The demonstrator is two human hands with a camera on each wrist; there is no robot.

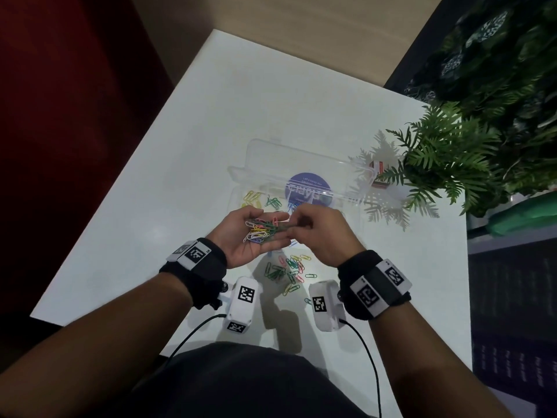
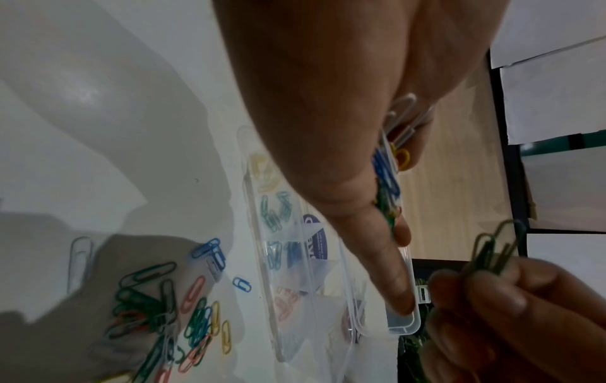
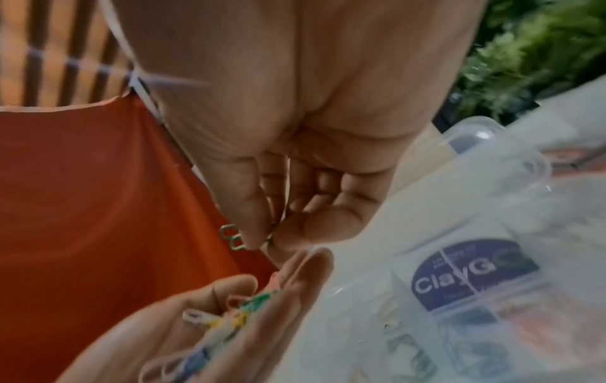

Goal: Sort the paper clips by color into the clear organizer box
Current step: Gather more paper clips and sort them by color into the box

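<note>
My left hand (image 1: 278, 233) lies palm up over the white table (image 1: 187, 164), carrying a heap of mixed paper clips (image 1: 259, 230) in white, yellow, pink, green and blue. My right hand (image 1: 294, 226) meets it from the right and pinches a few green clips (image 2: 492, 248) between thumb and fingers; their ends stick out beside the thumb (image 3: 232, 237). Just beyond both hands stands the clear organizer box (image 1: 241, 176), lid open. Its compartments hold yellow clips (image 1: 251, 197), green clips (image 1: 274, 202) and blue clips (image 1: 292, 205). More loose clips (image 1: 289, 270) lie on the table under my hands.
A round purple sticker (image 1: 309, 188) shows through the box. A fern (image 1: 446, 158) overhangs the table's right side, with a small red and white object (image 1: 378, 173) beside it. The table edge runs close on the left and near side.
</note>
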